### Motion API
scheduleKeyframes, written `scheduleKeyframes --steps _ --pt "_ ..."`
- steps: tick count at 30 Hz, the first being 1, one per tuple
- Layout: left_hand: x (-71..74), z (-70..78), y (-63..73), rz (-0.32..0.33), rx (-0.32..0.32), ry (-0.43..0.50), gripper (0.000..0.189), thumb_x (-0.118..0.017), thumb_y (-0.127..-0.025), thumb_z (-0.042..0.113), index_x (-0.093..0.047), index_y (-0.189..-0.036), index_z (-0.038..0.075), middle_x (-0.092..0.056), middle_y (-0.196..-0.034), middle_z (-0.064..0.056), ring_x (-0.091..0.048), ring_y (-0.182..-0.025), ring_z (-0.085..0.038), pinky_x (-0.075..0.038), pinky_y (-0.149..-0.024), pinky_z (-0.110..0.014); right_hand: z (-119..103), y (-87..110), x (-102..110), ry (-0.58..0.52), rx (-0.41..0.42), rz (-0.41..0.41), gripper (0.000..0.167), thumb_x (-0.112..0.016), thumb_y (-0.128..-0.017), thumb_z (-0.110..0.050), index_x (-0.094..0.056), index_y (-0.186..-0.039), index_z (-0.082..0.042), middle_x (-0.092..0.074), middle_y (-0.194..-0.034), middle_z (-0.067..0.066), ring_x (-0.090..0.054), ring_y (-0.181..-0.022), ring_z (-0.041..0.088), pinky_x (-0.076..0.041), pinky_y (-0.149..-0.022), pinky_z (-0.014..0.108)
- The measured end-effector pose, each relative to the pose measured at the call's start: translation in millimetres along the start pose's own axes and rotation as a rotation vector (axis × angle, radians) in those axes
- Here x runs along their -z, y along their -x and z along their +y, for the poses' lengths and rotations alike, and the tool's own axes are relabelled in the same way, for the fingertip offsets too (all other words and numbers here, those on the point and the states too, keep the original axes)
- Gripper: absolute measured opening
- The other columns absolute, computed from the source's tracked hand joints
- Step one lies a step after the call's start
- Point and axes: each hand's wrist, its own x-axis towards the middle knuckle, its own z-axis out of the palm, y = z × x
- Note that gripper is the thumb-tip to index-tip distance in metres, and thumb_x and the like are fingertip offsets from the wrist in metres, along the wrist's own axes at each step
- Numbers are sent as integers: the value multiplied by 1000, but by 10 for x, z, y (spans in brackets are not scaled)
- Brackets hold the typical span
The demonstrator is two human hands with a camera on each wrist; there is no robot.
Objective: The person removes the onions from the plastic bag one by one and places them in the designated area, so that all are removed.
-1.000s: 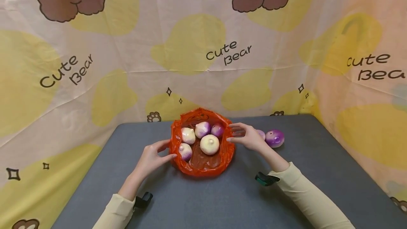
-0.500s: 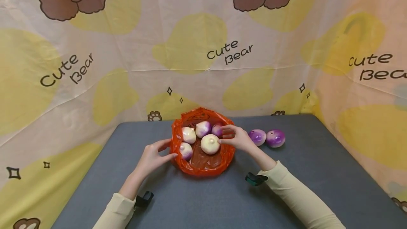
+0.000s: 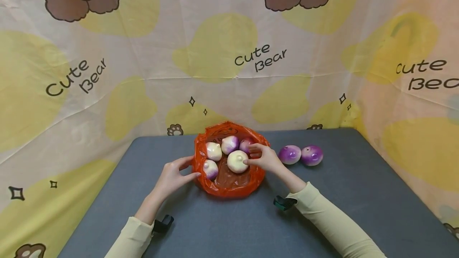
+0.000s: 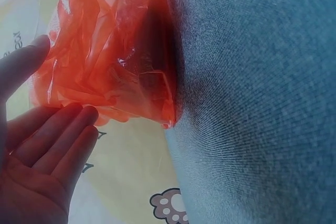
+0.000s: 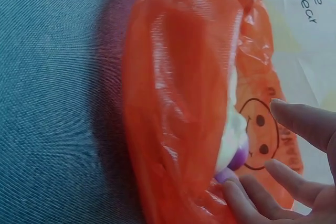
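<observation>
Your left hand (image 3: 173, 176) lies against the near-left flank of the orange plastic bag (image 3: 229, 193), thumb by its rim and the other fingers along its outer side. They are fairly straight, so they look to be bracing rather than clenching it, probably because such thin plastic would slide or sag without a steadying touch.

Your right hand (image 3: 267, 158) reaches over the opposite rim, fingers spread and, as far as you can see, grasping nothing. Its thumb meets the edge of the pale onion (image 3: 237, 161) in the head view; whether they touch you cannot tell. Its fingers partly cover the purple onion (image 3: 246, 145) behind.

Between your hands, the bag's mouth gapes upward, its rim bunched and folded outward, which likely keeps the onions within reach. Nearest your left hand inside it sit the white onion (image 3: 213, 151) and the purple-tinged onion (image 3: 210, 169); the two-toned onion (image 3: 230, 145) lies farther back.

Just beyond your right hand, two purple onions (image 3: 312, 155) rest side by side on the tabletop (image 3: 215, 226), outside the bag.
</observation>
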Motion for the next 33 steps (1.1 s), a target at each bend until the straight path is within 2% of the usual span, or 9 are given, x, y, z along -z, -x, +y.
scheduleKeyframes --steps 9,16,28,33 --pt "-8 -11 -4 -1 -4 -8 54 -82 -74 26 -64 -121 7 -67 -117 -10 -68 -100 -25 -56 -83 -40 53 -11 -72 13 -50 -4 56 -78 -79 -20 -57 -127 0 -63 -120 21 -62 -110 34 -53 -91 42" --pt "-13 -26 -5 -3 -4 -10 53 -82 -74 26 -64 -121 7 -67 -117 -10 -68 -101 -24 -57 -84 -37 114 -56 -139 -12 -26 -19 58 -78 -78 -16 -54 -127 5 -63 -117 23 -63 -108 35 -54 -90 41" --pt "0 -24 7 -1 -9 -12 53 -82 -74 27 -65 -120 7 -68 -115 -9 -68 -100 -23 -57 -84 -36 168 -97 -281 -10 -10 -22 59 -80 -75 -15 -55 -126 2 -63 -119 21 -63 -107 34 -52 -93 45" --pt "4 -28 14 5 -11 -14 53 -82 -74 28 -65 -120 7 -69 -114 -8 -68 -99 -23 -57 -84 -36 146 -95 -327 11 -24 -24 64 -83 -72 -19 -56 -127 -1 -64 -119 18 -64 -107 31 -52 -92 43"
